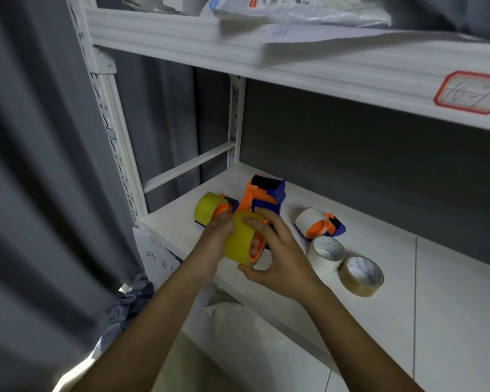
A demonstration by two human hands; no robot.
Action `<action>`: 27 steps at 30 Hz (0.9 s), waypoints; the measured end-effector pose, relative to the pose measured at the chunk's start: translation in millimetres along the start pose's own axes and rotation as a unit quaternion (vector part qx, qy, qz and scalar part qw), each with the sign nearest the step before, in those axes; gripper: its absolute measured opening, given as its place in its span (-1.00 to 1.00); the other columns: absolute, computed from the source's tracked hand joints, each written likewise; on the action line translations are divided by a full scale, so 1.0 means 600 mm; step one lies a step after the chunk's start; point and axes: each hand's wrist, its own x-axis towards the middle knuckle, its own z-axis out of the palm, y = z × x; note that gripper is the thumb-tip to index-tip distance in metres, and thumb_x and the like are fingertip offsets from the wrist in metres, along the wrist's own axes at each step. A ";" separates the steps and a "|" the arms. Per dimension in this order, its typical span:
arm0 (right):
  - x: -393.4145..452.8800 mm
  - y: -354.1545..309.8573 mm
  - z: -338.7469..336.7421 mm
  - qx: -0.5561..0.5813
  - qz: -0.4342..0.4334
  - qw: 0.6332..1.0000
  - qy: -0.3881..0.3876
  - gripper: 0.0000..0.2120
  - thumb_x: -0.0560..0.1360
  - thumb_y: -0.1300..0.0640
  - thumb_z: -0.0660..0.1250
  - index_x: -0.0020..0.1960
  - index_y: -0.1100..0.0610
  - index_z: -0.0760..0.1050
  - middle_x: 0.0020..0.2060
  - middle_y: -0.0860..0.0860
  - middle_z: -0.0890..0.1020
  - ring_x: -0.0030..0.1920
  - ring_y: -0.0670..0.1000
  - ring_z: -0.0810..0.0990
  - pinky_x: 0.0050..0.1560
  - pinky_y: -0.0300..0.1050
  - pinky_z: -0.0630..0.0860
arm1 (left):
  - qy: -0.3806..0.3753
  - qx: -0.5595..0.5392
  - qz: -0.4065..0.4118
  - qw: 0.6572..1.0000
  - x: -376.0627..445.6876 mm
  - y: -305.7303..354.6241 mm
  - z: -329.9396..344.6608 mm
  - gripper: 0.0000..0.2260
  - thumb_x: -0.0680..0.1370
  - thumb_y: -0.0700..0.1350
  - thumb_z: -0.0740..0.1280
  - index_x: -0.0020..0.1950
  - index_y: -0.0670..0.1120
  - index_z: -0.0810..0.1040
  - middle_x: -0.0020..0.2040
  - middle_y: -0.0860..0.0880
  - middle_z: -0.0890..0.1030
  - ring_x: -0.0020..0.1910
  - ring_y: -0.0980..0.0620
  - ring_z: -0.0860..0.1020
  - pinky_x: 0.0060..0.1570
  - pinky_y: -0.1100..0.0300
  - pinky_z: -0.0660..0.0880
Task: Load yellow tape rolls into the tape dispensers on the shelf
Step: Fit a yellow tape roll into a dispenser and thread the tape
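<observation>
A yellow tape roll (239, 241) sits on the orange hub of an orange-and-blue tape dispenser (262, 198), held just above the front of the white shelf (365, 250). My left hand (217, 236) grips the roll from the left, fingers inside its core. My right hand (277, 250) curls over the roll and dispenser from the right, thumb under the roll. Behind them lies a second dispenser carrying a yellow roll (208, 206). Further right, a third dispenser (320, 224) holds a white roll.
Two loose rolls lie on the shelf to the right: a white one (326, 254) and a brown one (361, 274). An upper shelf (294, 60) with bags and paper overhangs. A grey curtain (40, 165) hangs left. Paper and a bag sit below the shelf edge.
</observation>
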 end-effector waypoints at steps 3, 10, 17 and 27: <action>0.001 0.002 0.000 0.080 0.016 0.997 0.000 -0.23 0.29 -0.09 0.50 0.40 -0.15 0.23 0.37 -0.17 0.22 0.36 -0.14 0.27 0.24 -0.14 0.47 | 0.003 0.011 0.001 1.000 -0.004 -0.002 0.002 -0.71 0.59 -0.15 0.12 0.28 -0.18 0.41 0.24 -0.19 0.47 0.22 -0.13 0.44 0.33 -0.11 0.34; 0.004 -0.002 -0.001 0.222 0.109 0.969 0.015 -0.27 0.27 -0.01 0.56 0.34 -0.13 0.30 0.21 -0.25 0.37 0.21 -0.13 0.44 0.04 -0.06 0.60 | 0.026 0.048 -0.032 0.998 0.020 -0.009 0.012 -0.67 0.53 -0.30 0.03 0.15 -0.05 0.47 0.01 -0.10 0.55 0.00 -0.07 0.53 0.10 -0.01 0.49; 0.017 -0.013 -0.004 0.460 0.266 0.847 -0.009 -0.60 0.37 -0.05 0.48 0.16 -0.19 0.44 0.05 -0.05 0.56 0.03 0.07 0.63 -0.18 -0.12 0.61 | 0.017 0.050 -0.013 0.999 0.035 -0.021 0.005 -0.61 0.56 -0.29 0.05 -0.08 0.17 0.50 -0.14 0.04 0.59 -0.24 0.17 0.62 -0.29 0.28 0.55; 0.025 -0.016 -0.007 0.512 0.360 0.777 -0.070 -0.44 0.32 -0.39 0.29 0.24 -0.17 0.38 -0.02 0.04 0.64 -0.04 0.13 0.68 -0.15 -0.07 0.62 | -0.070 0.049 0.048 0.995 -0.008 -0.006 0.006 -0.69 0.35 -0.08 0.13 -0.02 0.27 0.45 -0.15 0.28 0.60 -0.13 0.32 0.55 -0.09 0.42 0.49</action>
